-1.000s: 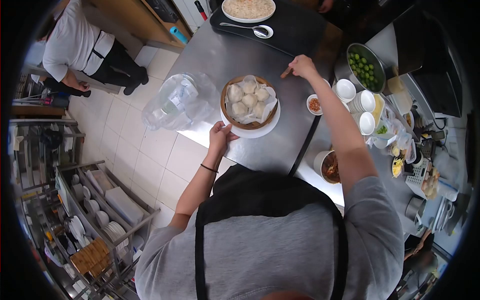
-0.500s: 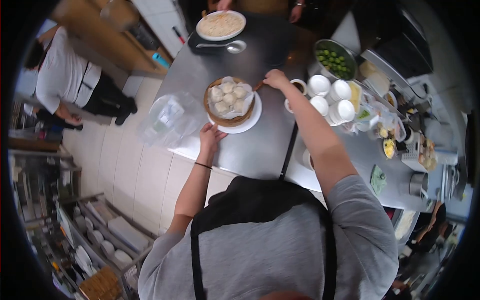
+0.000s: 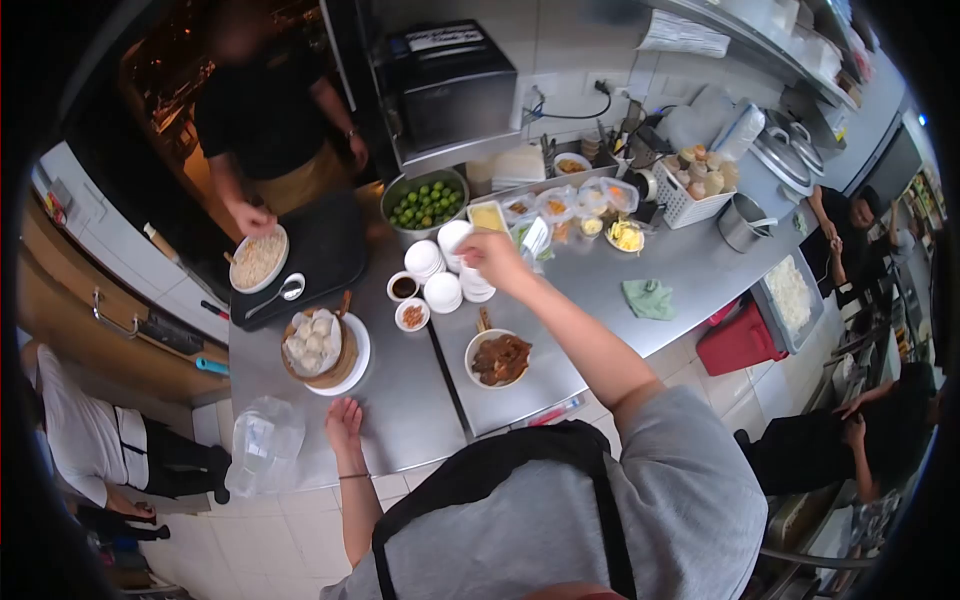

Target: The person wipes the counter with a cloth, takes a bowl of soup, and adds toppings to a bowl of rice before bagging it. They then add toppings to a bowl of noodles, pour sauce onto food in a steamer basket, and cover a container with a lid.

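Note:
My left hand (image 3: pixel 343 425) is just below the white plate (image 3: pixel 361 356), apart from it, fingers loosely stretched out and holding nothing. On that plate stands a round bamboo steamer (image 3: pixel 347 362) lined with paper, with several white dumplings (image 3: pixel 312 345) inside. My right hand (image 3: pixel 490 258) is over the stacks of small white dishes (image 3: pixel 442 292), its fingers bent inward. Whatever is between those fingers is hidden. Next to the stacks are a small dish of dark sauce (image 3: pixel 403 287) and a small dish of reddish-brown bits (image 3: pixel 412 316).
A bowl of brown food (image 3: pixel 498 360) sits near the counter's front edge. Behind the stacks is a metal bowl of green fruit (image 3: pixel 428 205). A person (image 3: pixel 265 120) stands across the counter beside a black tray (image 3: pixel 325 250) with a white dish (image 3: pixel 259 262). A plastic bag (image 3: pixel 268 440) lies at left.
My right hand has left the steamer's handle and moved right to the dish stacks. My left hand has let go of the plate. The view has turned right.

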`<state>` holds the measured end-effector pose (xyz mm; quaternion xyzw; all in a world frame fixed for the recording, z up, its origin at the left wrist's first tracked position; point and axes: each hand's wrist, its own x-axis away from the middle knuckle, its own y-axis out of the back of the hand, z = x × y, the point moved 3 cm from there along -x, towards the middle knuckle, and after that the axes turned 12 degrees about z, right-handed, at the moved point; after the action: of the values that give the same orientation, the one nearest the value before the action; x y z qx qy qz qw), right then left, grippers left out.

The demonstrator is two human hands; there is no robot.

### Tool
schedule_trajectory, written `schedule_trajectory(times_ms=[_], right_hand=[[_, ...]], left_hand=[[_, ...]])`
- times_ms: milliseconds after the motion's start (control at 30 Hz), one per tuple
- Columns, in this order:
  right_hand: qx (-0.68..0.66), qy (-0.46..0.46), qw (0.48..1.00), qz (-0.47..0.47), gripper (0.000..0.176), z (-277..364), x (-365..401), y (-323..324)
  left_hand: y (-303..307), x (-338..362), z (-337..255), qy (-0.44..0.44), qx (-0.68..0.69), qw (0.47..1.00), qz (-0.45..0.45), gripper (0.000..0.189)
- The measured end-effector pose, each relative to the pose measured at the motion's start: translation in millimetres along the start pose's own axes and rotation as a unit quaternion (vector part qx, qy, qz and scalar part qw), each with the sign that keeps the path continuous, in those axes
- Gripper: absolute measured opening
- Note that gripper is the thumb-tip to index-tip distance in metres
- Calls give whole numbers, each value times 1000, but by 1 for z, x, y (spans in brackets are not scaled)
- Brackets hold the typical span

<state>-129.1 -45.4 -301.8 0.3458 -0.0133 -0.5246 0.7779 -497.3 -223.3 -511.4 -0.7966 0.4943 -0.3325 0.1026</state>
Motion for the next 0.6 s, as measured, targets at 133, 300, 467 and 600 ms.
schedule_trajectory(times_ms=[133,300,467,600], right_hand=[[95,-85,986,-106,23,-63,77,89],[102,-188,967,-136,13,-118,169,171],[245,-135,960,-18,16,-192,247,204],[305,-68,948,61,19,-223,301,201]], left_hand=[[-93,45,-28,-146,-146,978,25,23],[-259,64,-37,-309,-228,906,179,20],[-449,85,-8,-418,-328,794,296,22],[-612,115,-19,-480,-286,742,371,28]])
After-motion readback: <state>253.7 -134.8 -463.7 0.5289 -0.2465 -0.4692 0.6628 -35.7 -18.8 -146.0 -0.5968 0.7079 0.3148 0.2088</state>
